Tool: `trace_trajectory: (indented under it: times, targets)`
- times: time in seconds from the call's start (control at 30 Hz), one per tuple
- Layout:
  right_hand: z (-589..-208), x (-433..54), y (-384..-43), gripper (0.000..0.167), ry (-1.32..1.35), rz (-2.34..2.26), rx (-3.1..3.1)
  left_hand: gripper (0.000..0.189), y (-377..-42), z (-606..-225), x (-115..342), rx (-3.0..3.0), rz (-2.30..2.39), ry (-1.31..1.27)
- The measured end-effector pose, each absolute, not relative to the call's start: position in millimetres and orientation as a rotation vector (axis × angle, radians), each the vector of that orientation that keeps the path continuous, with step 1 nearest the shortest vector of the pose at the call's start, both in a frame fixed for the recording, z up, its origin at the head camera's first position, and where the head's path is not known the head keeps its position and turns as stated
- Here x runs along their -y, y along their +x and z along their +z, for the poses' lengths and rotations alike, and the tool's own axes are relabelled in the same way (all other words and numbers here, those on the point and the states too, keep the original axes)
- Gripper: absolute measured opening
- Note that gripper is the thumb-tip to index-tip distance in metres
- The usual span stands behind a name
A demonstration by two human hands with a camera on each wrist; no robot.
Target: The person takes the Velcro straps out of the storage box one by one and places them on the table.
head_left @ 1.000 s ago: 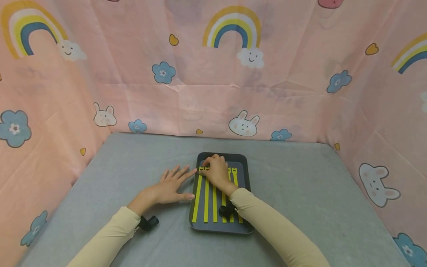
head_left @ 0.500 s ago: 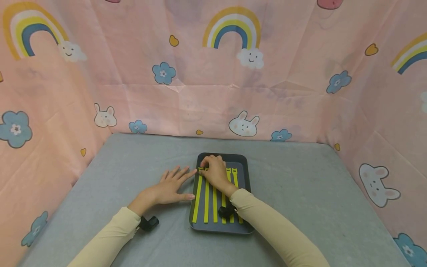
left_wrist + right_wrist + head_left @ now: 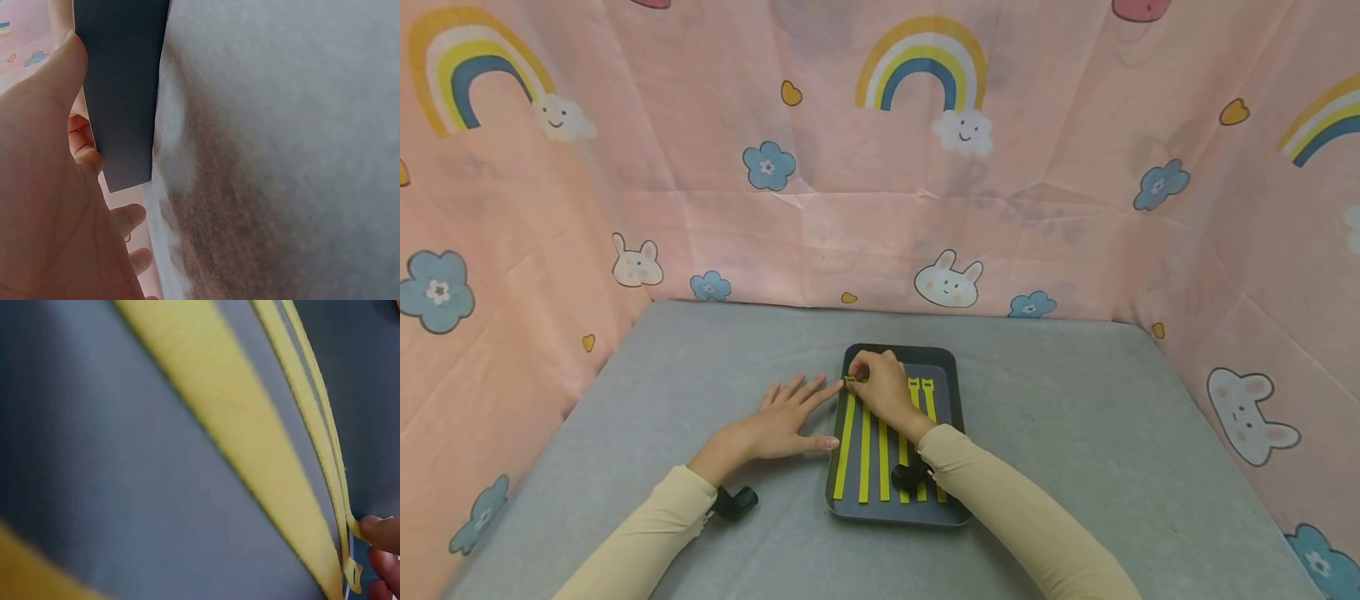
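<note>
A dark grey rectangular tray [image 3: 950, 371] holds several yellow strap cable ties [image 3: 864, 458] with slotted heads, laid side by side lengthwise. My right hand [image 3: 883, 385] reaches over the tray and pinches the leftmost cable tie [image 3: 842, 458] near its head at the far end. In the right wrist view, the thumb and fingers [image 3: 380, 534] are at that tie's end, which bends up slightly. Beside the tray's left wall, my left hand [image 3: 778, 427] is spread with straight fingers. Its thumb and index finger touch the rim. My right hand hides some heads.
The tray stands on a grey cloth-covered table [image 3: 1060, 442]. Pink printed fabric [image 3: 820, 242] rises behind and on both sides. A black wrist camera [image 3: 910, 475] hangs under the right wrist, over the ties; another black camera [image 3: 735, 502] is at the left wrist.
My right hand has shifted slightly left, and the head of the leftmost cable tie has moved a little left with it. My left hand and the tray stay almost still.
</note>
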State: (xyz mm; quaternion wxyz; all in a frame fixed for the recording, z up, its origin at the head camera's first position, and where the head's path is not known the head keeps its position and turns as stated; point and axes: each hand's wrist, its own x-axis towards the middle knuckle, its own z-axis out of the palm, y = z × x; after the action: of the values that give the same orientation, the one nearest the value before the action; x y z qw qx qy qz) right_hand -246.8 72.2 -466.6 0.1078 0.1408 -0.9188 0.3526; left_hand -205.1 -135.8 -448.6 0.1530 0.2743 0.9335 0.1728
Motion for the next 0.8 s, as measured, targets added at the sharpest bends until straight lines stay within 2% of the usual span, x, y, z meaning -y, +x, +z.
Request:
trace_trajectory:
  times: [0.2,0.43,0.8]
  targets:
    - [-467,-74,-247,0.015,0.432,1.071,2.712,0.088,-206,-454,136,-2.685,0.509,0.776]
    - [-464,-78,-248,0.014,0.476,1.113,2.698,0.088,-201,-443,134,-2.676,0.504,0.797]
    - [-453,-81,-244,0.012,0.506,1.194,2.683,0.091,-205,-452,136,-2.679,0.510,0.780]
